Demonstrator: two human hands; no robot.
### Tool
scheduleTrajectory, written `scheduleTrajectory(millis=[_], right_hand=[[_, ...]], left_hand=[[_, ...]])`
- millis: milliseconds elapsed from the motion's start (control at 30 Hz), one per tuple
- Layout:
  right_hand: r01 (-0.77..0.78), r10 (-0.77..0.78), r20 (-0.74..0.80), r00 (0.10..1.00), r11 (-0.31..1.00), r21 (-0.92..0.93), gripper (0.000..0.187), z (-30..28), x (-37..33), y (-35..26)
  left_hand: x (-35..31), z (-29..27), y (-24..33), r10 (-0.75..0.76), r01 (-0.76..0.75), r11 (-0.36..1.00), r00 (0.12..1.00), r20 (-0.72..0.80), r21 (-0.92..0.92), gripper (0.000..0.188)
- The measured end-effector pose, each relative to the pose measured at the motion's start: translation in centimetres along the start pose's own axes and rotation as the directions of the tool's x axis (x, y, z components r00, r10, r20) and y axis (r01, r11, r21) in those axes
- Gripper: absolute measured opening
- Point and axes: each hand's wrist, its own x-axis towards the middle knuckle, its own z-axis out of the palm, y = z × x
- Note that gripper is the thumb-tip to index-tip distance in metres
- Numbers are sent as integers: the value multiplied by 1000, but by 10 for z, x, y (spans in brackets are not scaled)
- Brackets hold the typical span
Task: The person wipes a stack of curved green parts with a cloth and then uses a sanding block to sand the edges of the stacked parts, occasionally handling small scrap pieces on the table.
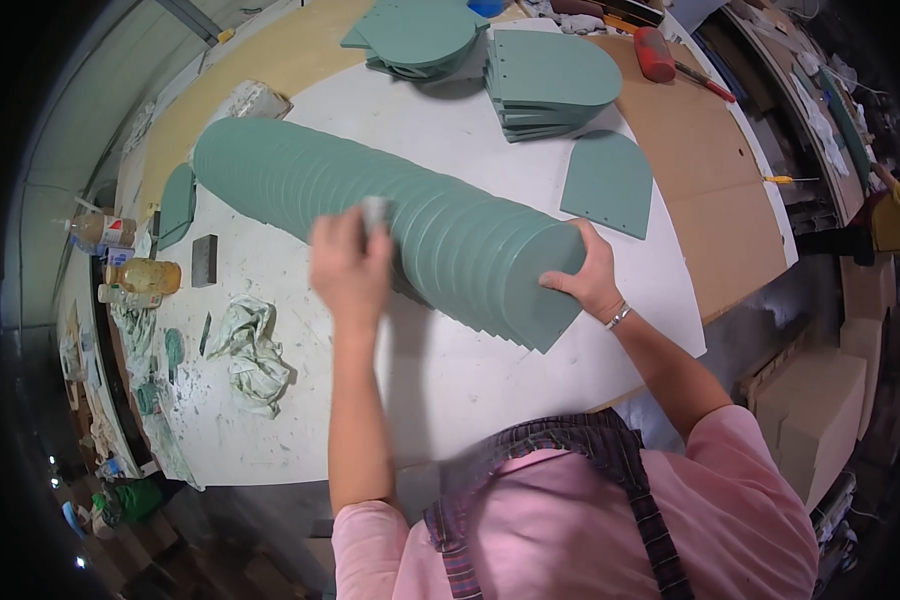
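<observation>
A long row of overlapping green round-ended panels point(410, 215) lies fanned slantwise across the white table point(450, 385). My right hand point(592, 275) grips the near right end of this row, its thumb on the face of the last panel and its fingers over the edge. Above the middle of the row, my left hand point(350, 262) is closed, pinching a small grey-white block point(375, 210). Motion blurs that hand, and the block's exact kind cannot be made out. Whether the block touches the panels is unclear.
Stacks of similar panels point(550, 75) stand at the back, with a single panel point(610, 180) nearby. A red mallet point(655, 55) lies at the far right. Bottles point(148, 275), a dark block point(204, 261) and a crumpled cloth point(253, 355) are on the left.
</observation>
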Motion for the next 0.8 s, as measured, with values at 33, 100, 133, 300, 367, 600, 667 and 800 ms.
scheduleTrajectory(millis=[33, 100, 133, 300, 367, 600, 667, 800], right_hand=[[3, -3, -2, 1000, 1000, 2, 70, 2, -1, 0], [-1, 1, -8, 1000, 1000, 2, 70, 2, -2, 2], [4, -4, -10, 1000, 1000, -11, 70, 0, -2, 3], [-1, 1, 7, 1000, 1000, -2, 71, -1, -2, -1], [-17, 17, 12, 1000, 1000, 13, 72, 0, -1, 0], [23, -23, -34, 999, 1000, -9, 64, 0, -2, 4], [9, -9, -19, 1000, 1000, -1, 65, 2, -1, -4], [15, -17, -33, 999, 999, -48, 67, 5, -5, 5]], left_hand=[[-1, -3, -26, -121, 119, 993, 991, -53, -23, 23], [4, -20, -22, -270, 263, 961, 960, -76, -81, 25], [5, -22, -13, -289, 280, 953, 954, -78, -114, 25], [10, -10, -12, 142, -142, 990, 990, 13, 25, 23], [27, -16, -42, -39, 45, 994, 997, -60, 101, 20], [23, -11, 3, 273, -275, 961, 960, 68, 18, 22], [40, -12, -39, 44, -42, 991, 999, -17, 130, 21], [49, -16, -51, -27, 38, 991, 996, -83, 128, 19]])
